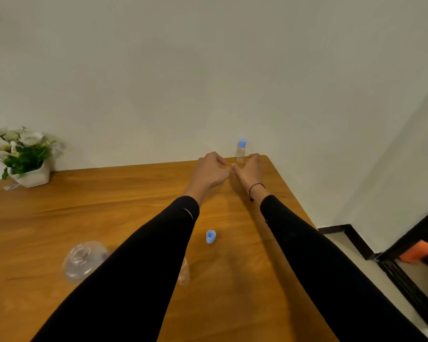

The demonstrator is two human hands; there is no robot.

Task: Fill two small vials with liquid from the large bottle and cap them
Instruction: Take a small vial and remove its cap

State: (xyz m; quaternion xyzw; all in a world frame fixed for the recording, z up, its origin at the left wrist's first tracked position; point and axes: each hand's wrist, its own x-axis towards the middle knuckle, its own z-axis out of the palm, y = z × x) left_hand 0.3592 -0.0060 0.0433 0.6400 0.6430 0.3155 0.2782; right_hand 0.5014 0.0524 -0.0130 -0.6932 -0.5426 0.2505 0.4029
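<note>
A capped small vial [240,151] with a blue cap stands upright at the far edge of the wooden table [109,198], close to the wall. Both arms are stretched out toward it. The left hand [211,172] is just to the left of the vial and the right hand [250,172] is just to the right of it. The fingers of both hands are loosely curled and nothing is held in them. The thumbs nearly meet in front of the vial. Whether the vial is touched by a finger cannot be told.

A second small vial [183,271] stands open near the person, partly hidden by the left sleeve. It looks clear, and how full it is cannot be seen. A loose blue cap [210,236] sits on the table between the two arms, a little beyond that vial. The large bottle [83,260] stands to the left of the left arm, with its mouth open.

One vial seems to be finished, and it looks as if it is being set down. For this to be done well, the vial should be left standing straight, not too near the table edge. The hands should be drawn back slowly so it is not bumped. Then the open vial should be held steady, filled if needed, and the loose blue cap should be turned on tight.
</note>
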